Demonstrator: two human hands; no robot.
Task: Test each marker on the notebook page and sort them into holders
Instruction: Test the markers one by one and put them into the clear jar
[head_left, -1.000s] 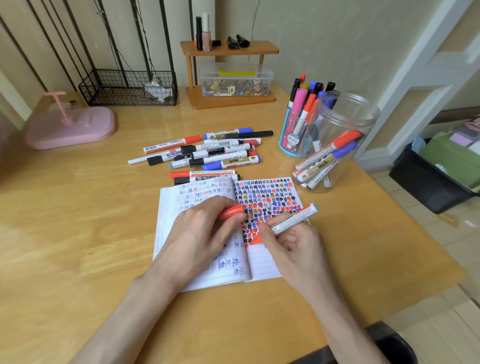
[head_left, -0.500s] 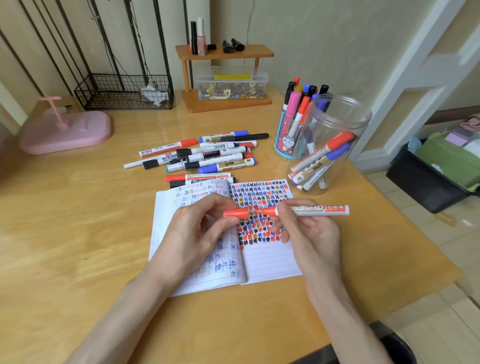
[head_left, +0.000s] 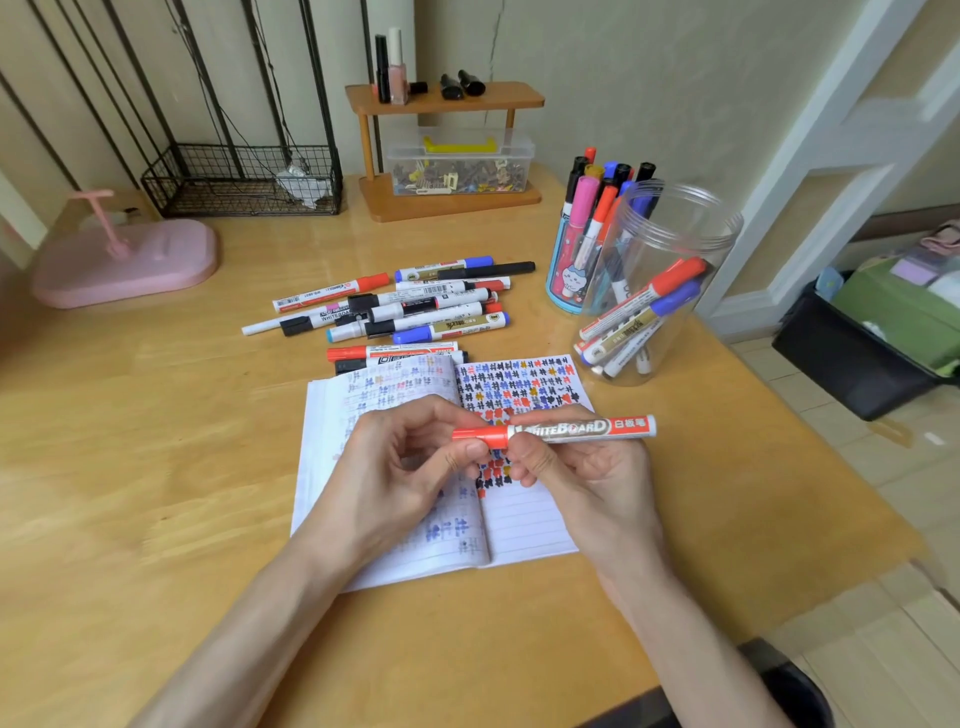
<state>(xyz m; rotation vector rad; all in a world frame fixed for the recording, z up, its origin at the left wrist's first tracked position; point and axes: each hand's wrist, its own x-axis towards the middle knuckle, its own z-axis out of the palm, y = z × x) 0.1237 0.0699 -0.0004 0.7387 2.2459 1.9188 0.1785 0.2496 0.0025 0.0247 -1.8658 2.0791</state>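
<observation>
Several sorted markers (head_left: 644, 306) sit in the jar (head_left: 719, 244) and cup (head_left: 561, 283) beside the notebook (head_left: 519, 525); many loose markers (head_left: 415, 309) lie behind it. Above it, the right hand (head_left: 587, 478) grips a red marker (head_left: 571, 429), the left hand (head_left: 395, 467) pinching its cap (head_left: 480, 435).

Two hands are shown, one left hand (head_left: 395, 467) and one right hand (head_left: 587, 467), with one red whiteboard marker (head_left: 571, 430) held between them. One open notebook (head_left: 524, 525) is counted. Two holders are present: one clear jar (head_left: 675, 218) and one blue cup (head_left: 563, 280). About a dozen loose markers (head_left: 415, 312) are piled on the desk (head_left: 156, 415); an exact count is prevented by overlap. At least three markers are seen inside the jar. One wire basket (head_left: 244, 182), one pink stand (head_left: 130, 265) and one wooden shelf (head_left: 447, 98) are included.
</observation>
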